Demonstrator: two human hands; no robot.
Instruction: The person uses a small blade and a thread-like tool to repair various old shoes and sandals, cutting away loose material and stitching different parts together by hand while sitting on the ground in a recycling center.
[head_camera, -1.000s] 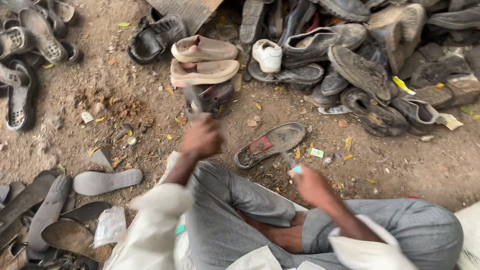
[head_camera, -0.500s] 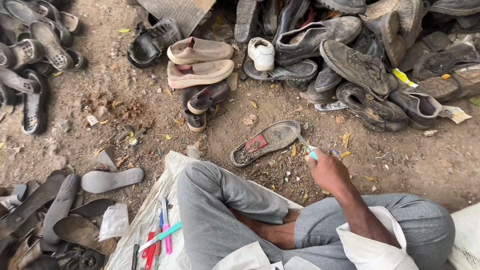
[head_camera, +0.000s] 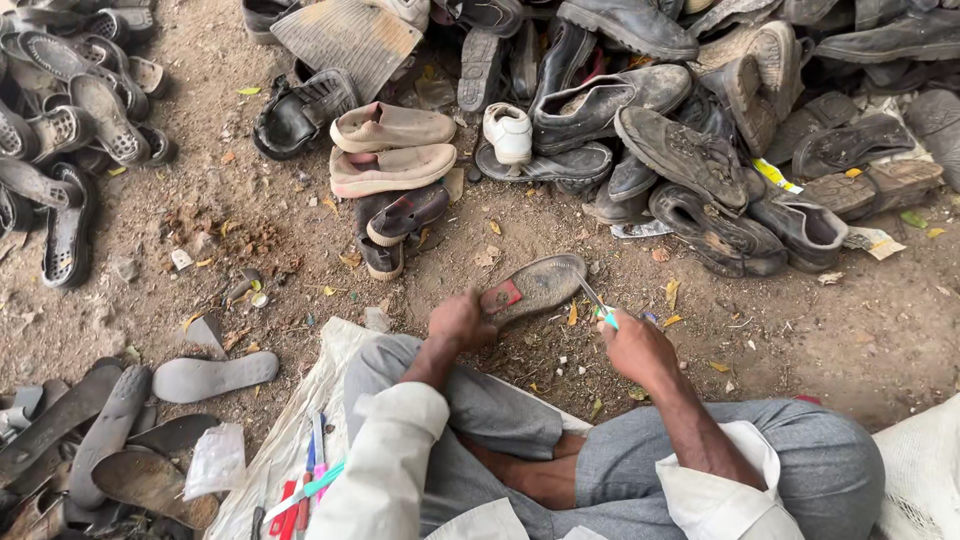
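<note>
— What lies on the white sack (head_camera: 300, 440) at the lower left of the frame?

— Some thin tools (head_camera: 305, 485), red, pink and teal, lie together on it. I cannot tell exactly what kind they are.

— And the hands?

— The left hand (head_camera: 458, 320) is closed around the heel end of a worn sandal (head_camera: 535, 285), in the middle of the frame, on the dirt ground (head_camera: 800, 330). The right hand (head_camera: 635, 345) is closed on a small teal-handled tool (head_camera: 598, 300), whose tip touches the sandal's edge. Both arms reach forward over the crossed legs.

— What is around?

— A pile of old shoes (head_camera: 680, 120) fills the upper right. Two beige slip-ons (head_camera: 390, 150) lie above the sandal, a grey sole (head_camera: 215, 375) at the left.
</note>
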